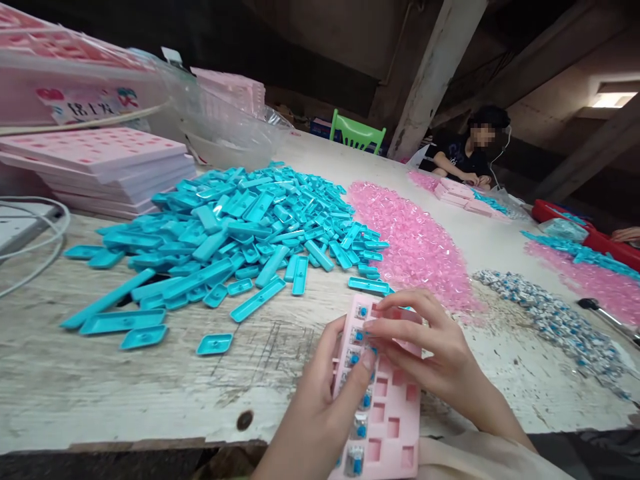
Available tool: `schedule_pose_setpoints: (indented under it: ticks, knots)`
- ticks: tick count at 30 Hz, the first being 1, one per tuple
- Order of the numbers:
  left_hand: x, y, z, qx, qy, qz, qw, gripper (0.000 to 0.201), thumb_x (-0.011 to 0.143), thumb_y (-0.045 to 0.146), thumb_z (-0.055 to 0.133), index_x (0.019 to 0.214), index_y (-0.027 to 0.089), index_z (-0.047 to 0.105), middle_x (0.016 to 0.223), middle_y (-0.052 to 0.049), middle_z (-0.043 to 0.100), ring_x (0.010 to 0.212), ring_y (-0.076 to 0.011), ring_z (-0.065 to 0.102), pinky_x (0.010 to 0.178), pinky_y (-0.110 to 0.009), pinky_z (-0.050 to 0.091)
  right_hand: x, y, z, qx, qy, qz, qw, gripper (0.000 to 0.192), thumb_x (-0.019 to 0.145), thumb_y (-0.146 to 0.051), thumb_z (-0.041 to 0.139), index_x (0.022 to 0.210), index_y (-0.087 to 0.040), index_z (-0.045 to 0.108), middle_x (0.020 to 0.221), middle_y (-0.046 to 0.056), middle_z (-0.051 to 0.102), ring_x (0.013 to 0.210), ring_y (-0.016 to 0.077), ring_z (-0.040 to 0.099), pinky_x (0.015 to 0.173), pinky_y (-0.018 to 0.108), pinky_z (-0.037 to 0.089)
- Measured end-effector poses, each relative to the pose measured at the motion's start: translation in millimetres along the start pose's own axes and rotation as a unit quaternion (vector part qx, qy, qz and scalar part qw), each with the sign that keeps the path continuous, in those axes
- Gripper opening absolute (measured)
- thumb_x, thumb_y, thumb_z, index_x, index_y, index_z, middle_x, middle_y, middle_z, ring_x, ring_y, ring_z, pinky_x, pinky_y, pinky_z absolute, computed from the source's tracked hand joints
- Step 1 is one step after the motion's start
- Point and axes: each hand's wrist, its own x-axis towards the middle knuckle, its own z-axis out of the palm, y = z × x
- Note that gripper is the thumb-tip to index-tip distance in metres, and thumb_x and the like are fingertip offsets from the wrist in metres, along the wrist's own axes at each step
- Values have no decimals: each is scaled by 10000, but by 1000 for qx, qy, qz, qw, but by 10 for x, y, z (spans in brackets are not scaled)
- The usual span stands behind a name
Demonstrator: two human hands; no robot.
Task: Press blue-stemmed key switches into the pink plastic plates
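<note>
From where I stand: worker's L hand is clamped on the pink square-holed panel, held at a tilt just over the near edge of the worktable, fingers round its L side, thumb across the face. A row of blue-stemmed keyswitches sits in the holes along that L side; sq. holes farther R show bare pink. R hand is bent over the panel's far part, fingers a bit apart, tips close to the upper switches; can't tell if they pinch one. Just beyond the panel, approx. centre-L: big heap of turquoise keycaps, mostly long bars, some hollow side up, w/ one loose keycap nearer the edge. R of the heap & touching it, a spread of clear pink caps; farther R, a pile of loose switches. Far L: stack of pink panels next to a clear plastic bag, w/ a white cable nearby. Across the table, a co-worker in a dark top sits w/ hands together, pink blocks in front; green chair at the far end.
</note>
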Motion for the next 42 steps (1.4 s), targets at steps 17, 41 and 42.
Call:
schedule_pose_setpoints:
  ticks: [17, 41, 42]
  knots:
    - [-26, 24, 8, -31, 12, -54, 998, 582, 788, 548, 708, 1267, 282, 511, 1138, -34, 714, 961, -240, 697, 809, -292, 550, -91, -119, 42, 132, 45, 100, 985, 101, 870, -133, 663, 908, -219, 624, 948, 48, 679, 897, 174, 648, 770, 315, 539]
    - [-14, 46, 23, -56, 7, -84, 995, 392, 821, 461, 721, 1022, 240, 467, 755, 57, 688, 610, -91, 591, 584, -165, 455, -53, -98, -32, 5, -28, 47, 998, 92, 920, -88, 616, 963, -164, 586, 915, 43, 608, 895, 165, 523, 759, 293, 427]
    - [-11, 48, 27, -56, 6, -85, 995, 394, 824, 456, 719, 1034, 240, 465, 745, 60, 685, 603, -88, 585, 576, -160, 449, -44, -96, -37, 1, -33, 40, 999, 85, 921, -82, 611, 957, -154, 583, 914, 45, 609, 888, 162, 519, 764, 293, 426]
